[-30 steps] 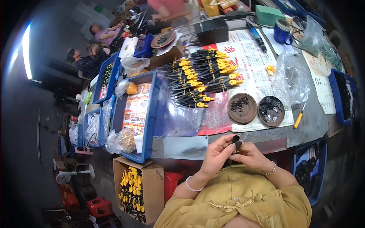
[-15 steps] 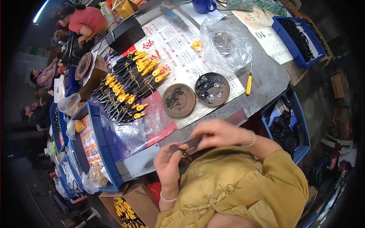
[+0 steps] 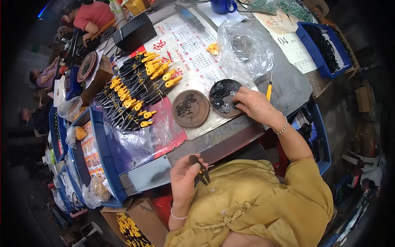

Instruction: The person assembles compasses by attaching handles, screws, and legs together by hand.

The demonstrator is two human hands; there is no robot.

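Observation:
My left hand (image 3: pixel 184 175), with a white bangle, is closed around a small black-and-yellow tool (image 3: pixel 201 173) with two dark prongs pointing down, in front of my body. A thin light pin sticks out of its side. My right hand (image 3: pixel 257 105), wearing a beaded bracelet, reaches into the round brown dish (image 3: pixel 214 110) of small black parts (image 3: pixel 225 92). Its fingers are bent together at the dish's right side; what lies between the fingertips is hidden. Left of it stands a second round dish (image 3: pixel 199 119) holding small dark pins (image 3: pixel 186 105).
Many black tools with yellow ends (image 3: pixel 135 88) lie in rows on the table. A yellow screwdriver (image 3: pixel 269 91), a clear plastic bag (image 3: pixel 245 49) and a black box (image 3: pixel 135 35) are farther back. Blue trays (image 3: pixel 92 154) stand left. Another person (image 3: pixel 92 18) sits at upper left.
My right hand has left the left hand and moved up and right into the dish of black parts. My left hand stays low with the tool, which now shows more clearly.

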